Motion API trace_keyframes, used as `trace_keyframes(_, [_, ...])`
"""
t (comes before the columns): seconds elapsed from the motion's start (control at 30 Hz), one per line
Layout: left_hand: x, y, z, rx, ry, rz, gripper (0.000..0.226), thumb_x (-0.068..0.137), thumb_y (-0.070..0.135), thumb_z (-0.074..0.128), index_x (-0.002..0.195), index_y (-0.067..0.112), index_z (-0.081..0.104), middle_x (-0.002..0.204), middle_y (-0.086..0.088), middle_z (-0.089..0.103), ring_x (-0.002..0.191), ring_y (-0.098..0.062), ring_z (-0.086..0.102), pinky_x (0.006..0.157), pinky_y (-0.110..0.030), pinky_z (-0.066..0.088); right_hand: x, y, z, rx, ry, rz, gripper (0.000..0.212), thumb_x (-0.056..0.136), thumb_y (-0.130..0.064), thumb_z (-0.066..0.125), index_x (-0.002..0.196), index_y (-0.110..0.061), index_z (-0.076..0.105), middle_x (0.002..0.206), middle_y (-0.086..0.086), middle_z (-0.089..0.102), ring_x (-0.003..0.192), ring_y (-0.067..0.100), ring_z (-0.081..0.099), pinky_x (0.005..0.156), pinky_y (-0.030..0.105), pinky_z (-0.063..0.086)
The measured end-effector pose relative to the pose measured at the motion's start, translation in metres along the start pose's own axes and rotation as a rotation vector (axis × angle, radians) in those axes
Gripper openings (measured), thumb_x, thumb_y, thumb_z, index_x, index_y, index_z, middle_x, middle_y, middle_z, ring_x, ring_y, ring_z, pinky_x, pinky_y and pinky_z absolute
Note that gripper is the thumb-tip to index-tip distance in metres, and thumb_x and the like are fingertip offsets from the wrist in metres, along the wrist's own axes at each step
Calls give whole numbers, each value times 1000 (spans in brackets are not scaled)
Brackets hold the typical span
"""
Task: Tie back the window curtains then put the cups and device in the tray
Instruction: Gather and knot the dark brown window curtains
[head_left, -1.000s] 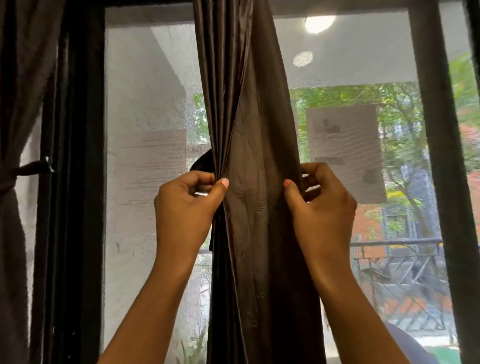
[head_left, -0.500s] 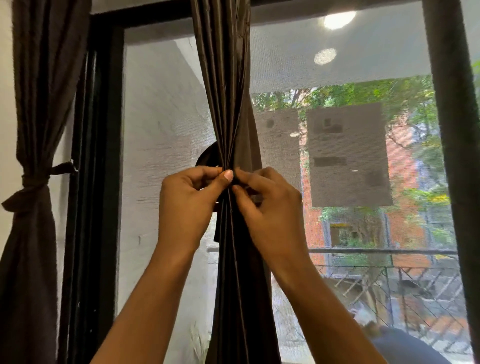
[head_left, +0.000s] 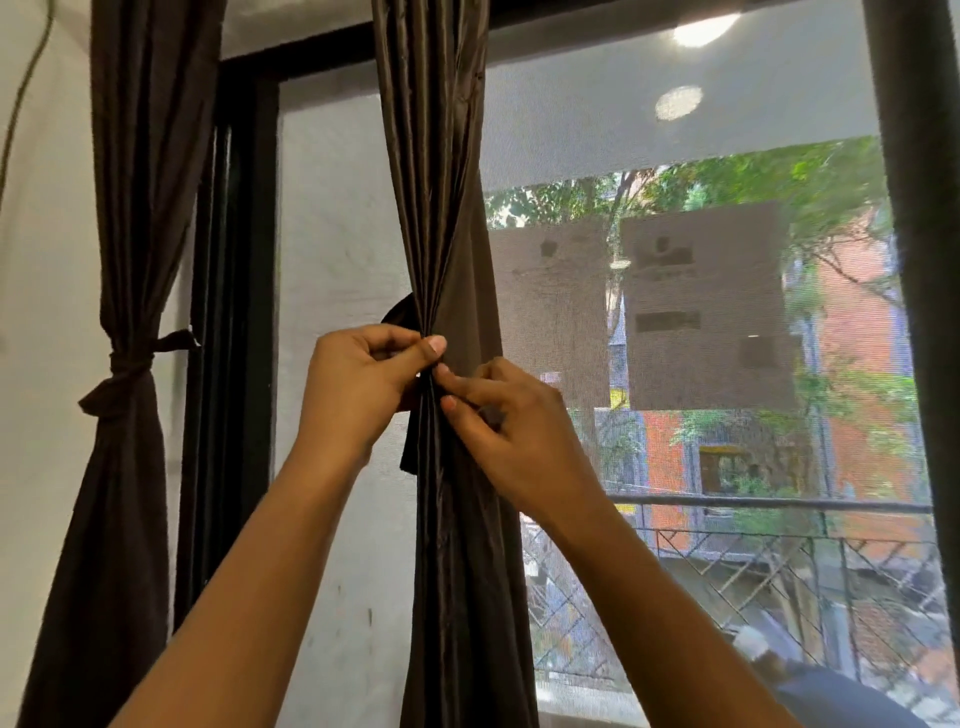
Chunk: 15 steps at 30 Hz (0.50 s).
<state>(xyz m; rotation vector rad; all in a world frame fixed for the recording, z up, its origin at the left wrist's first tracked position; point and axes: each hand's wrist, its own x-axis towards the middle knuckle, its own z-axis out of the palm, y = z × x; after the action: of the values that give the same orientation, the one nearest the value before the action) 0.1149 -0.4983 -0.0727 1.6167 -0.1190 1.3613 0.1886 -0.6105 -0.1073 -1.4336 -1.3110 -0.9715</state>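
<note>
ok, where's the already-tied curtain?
Far left of the head view: the tied curtain hangs against the wall, left of the window frame.

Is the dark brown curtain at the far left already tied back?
Yes, the dark brown fabric curtain at the far left is cinched at its middle by a knotted dark tie band.

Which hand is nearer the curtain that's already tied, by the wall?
Left. The left hand sits between the tied curtain and the right hand, which is farther off.
</note>
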Motion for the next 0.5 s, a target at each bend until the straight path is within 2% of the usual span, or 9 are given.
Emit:
trace_keyframes(0.1, [1, -5, -3, 78, 57, 26, 12, 84, 21, 72, 86, 9, 70, 75, -10, 70, 61, -17, 65, 40, -11, 39, -3, 15, -4, 89, 82, 119, 18, 88, -18, 62, 102, -20, 74, 84, -2, 65, 77, 9, 61, 70, 30, 52])
trace_keyframes(0.17, [2, -8, -6, 118, 80, 54, 8, 84, 24, 72, 78, 18, 69, 75, -7, 71, 66, -19, 67, 47, -16, 44, -5, 28, -3, 68, 176, 236, 16, 88, -20, 62, 99, -23, 74, 89, -5, 66, 83, 6, 62, 75, 27, 51])
trace_keyframes(0.23, [2, -8, -8, 149, 92, 72, 7, 83, 24, 73, 79, 20, 69, 75, -7, 72, 70, -20, 70, 58, -28, 53, -2, 41, 1, 97, 214, 362, 20, 88, -22, 62, 107, -25, 68, 101, -6, 63, 92, 6, 59, 79, 24, 49])
trace_keyframes(0.33, [3, -8, -13, 189, 96, 82, 5, 83, 21, 73, 83, 20, 69, 78, -9, 72, 75, -23, 72, 74, -43, 60, 13, 49, 7, 336, 136, 573, 38, 88, -25, 64, 125, -21, 56, 116, -4, 59, 104, 11, 56, 85, 26, 46])
trace_keyframes(0.4, [3, -8, -16, 195, 105, 83, 9, 83, 19, 74, 80, 24, 67, 76, -10, 71, 75, -24, 72, 76, -46, 59, 22, 47, 11, 515, 57, 660, 44, 87, -28, 66, 128, -18, 52, 113, -2, 61, 98, 10, 58, 78, 24, 46])
trace_keyframes(0.5, [5, -10, -22, 225, 116, 84, 9, 82, 17, 74, 83, 23, 67, 74, -7, 69, 74, -23, 71, 76, -46, 60, 27, 45, 15, 631, 123, 655, 29, 82, -22, 71, 109, -15, 63, 89, 1, 67, 80, 9, 64, 68, 25, 49])
